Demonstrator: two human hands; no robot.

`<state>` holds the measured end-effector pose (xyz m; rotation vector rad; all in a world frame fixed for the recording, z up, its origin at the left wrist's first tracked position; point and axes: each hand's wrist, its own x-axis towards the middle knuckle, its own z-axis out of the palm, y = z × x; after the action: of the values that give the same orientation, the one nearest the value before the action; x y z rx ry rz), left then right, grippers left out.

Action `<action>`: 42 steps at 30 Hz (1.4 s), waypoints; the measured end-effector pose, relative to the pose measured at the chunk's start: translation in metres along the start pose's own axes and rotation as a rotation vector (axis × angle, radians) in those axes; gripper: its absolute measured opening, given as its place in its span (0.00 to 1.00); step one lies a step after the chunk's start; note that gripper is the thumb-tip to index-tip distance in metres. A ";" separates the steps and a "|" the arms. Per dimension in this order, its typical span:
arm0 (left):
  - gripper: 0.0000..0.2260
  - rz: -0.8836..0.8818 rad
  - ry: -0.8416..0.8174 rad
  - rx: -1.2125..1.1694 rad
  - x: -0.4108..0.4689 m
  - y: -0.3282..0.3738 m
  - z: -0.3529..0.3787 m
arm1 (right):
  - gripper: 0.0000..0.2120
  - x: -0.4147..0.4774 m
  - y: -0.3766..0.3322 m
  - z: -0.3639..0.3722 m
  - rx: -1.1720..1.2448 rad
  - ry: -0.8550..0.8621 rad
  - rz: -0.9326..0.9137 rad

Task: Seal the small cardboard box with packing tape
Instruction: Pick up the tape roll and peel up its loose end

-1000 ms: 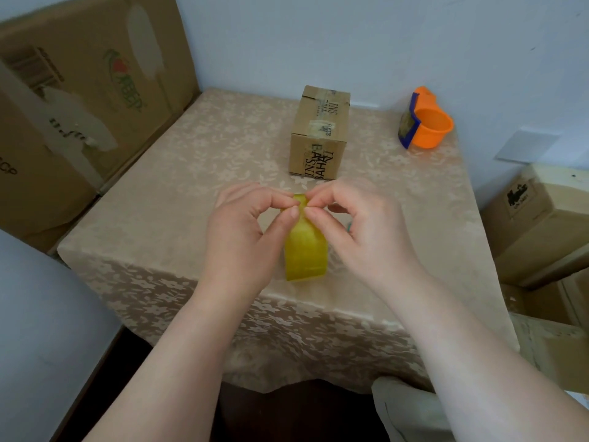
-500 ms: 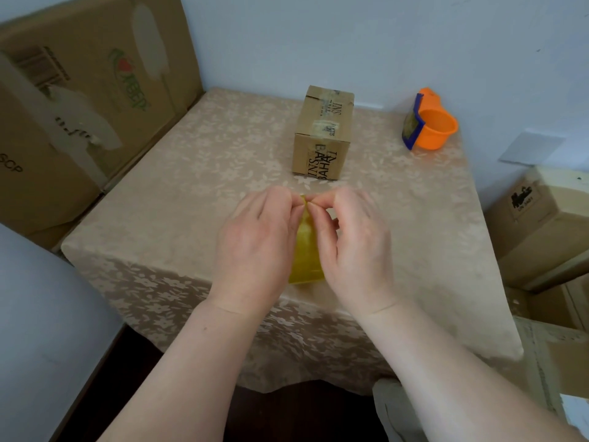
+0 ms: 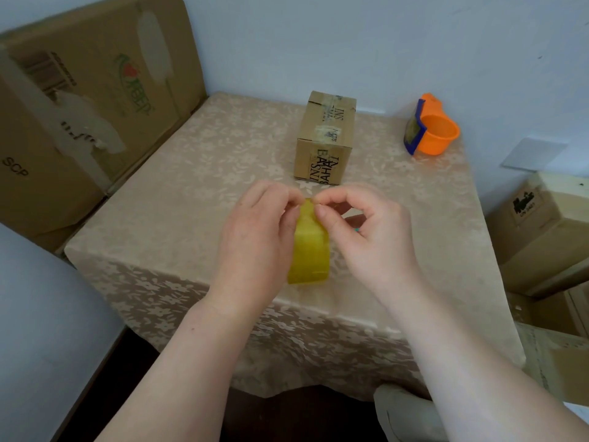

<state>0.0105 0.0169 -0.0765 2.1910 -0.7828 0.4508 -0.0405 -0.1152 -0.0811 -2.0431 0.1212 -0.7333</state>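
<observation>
- Head view: left hand point(image 3: 255, 237) and right hand point(image 3: 366, 237) both pinch the top edge of the yellow tape roll point(image 3: 309, 253), held near the table's point(image 3: 191, 199) front edge.
- Small cardboard box point(image 3: 325, 138) sits behind, apart from both hands.

A: How much of the roll of yellow packing tape point(image 3: 308, 250) shows?

B: Only its outer band. The left hand point(image 3: 255, 240) covers its left side, the right hand point(image 3: 373, 237) its far edge, so the loose end can't be made out.

A: And the small cardboard box point(image 3: 325, 138)?

B: Its far face is hidden. The big carton point(image 3: 79, 106) on the left is cut off by the frame edge.
</observation>
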 end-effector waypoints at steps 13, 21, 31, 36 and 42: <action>0.11 -0.364 -0.055 -0.584 0.006 0.001 -0.010 | 0.17 0.004 -0.008 -0.009 0.091 -0.096 0.119; 0.05 -0.422 -0.087 -0.687 0.006 0.000 -0.009 | 0.10 0.006 -0.012 -0.018 0.050 -0.144 0.174; 0.08 -0.421 -0.110 -0.689 0.005 -0.001 -0.008 | 0.09 0.008 -0.010 -0.016 0.029 -0.135 0.167; 0.10 -0.411 -0.090 -0.655 0.006 0.000 -0.009 | 0.12 0.007 -0.007 -0.011 0.072 -0.111 0.173; 0.13 -0.385 -0.119 -0.591 0.004 -0.001 -0.009 | 0.08 0.005 -0.002 -0.006 0.121 -0.089 0.192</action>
<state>0.0137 0.0220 -0.0689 1.7537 -0.4564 -0.1025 -0.0404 -0.1200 -0.0748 -1.9141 0.2135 -0.5167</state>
